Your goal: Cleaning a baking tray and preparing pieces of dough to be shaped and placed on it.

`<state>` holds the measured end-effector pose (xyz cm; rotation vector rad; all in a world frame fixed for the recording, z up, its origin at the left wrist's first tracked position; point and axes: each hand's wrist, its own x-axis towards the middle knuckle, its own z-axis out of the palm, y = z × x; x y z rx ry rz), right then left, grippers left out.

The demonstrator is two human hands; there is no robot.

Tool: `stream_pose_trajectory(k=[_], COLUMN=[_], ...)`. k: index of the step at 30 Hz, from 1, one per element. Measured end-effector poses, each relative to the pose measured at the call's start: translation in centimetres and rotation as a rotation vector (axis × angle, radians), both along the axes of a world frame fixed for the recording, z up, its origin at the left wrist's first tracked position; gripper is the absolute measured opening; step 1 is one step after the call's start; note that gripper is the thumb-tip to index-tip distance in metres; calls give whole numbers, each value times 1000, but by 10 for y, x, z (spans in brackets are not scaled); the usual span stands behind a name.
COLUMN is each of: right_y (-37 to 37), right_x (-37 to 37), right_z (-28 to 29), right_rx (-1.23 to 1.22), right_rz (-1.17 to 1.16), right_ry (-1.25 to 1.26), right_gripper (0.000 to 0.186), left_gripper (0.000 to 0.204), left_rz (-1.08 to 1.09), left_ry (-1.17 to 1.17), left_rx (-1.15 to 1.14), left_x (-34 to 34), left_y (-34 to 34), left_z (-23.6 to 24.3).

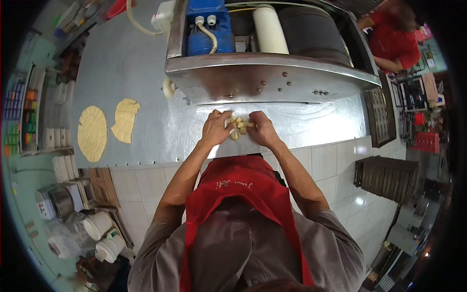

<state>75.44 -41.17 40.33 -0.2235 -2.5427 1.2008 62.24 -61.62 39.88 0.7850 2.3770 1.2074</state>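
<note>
A small heap of pale yellow dough pieces (pixel 238 125) sits on the steel table close to its front edge, right before me. My left hand (pixel 216 128) curls around the heap's left side, thumb and fingertips against the pieces. From the right, my right hand (pixel 263 129) has its bent fingers closed at a piece on the edge of the heap. Farther left lie two flat dough sheets: an oval one (pixel 92 134) scored with lines, and a smaller one (pixel 125 120) with a jagged, cut-away edge.
Just beyond my hands stands a steel machine (pixel 272 82) with a blue motor (pixel 209 29), a white roller (pixel 270 30) and a dark drum. A dark slatted tray (pixel 381 117) is at the table's right end. Across the machine, a person (pixel 396 36) in red stands at the right.
</note>
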Motion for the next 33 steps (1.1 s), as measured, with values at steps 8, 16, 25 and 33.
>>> stream_pose_trajectory(k=[8, 16, 25, 33], right_y=[-38, -42, -45, -36], right_x=[-1, 13, 15, 21], right_z=[15, -9, 13, 3], right_rx=[35, 47, 212, 260], right_rz=[-242, -164, 11, -12], right_ry=[-461, -369, -329, -261], right_gripper=[41, 35, 32, 43], left_gripper=[36, 23, 16, 28], left_rz=[-60, 242, 208, 263], left_ry=[-81, 71, 281, 171], left_rx=[-126, -85, -231, -117], left_x=[-2, -1, -4, 0], left_y=[4, -16, -53, -82], left_z=[20, 15, 26, 6])
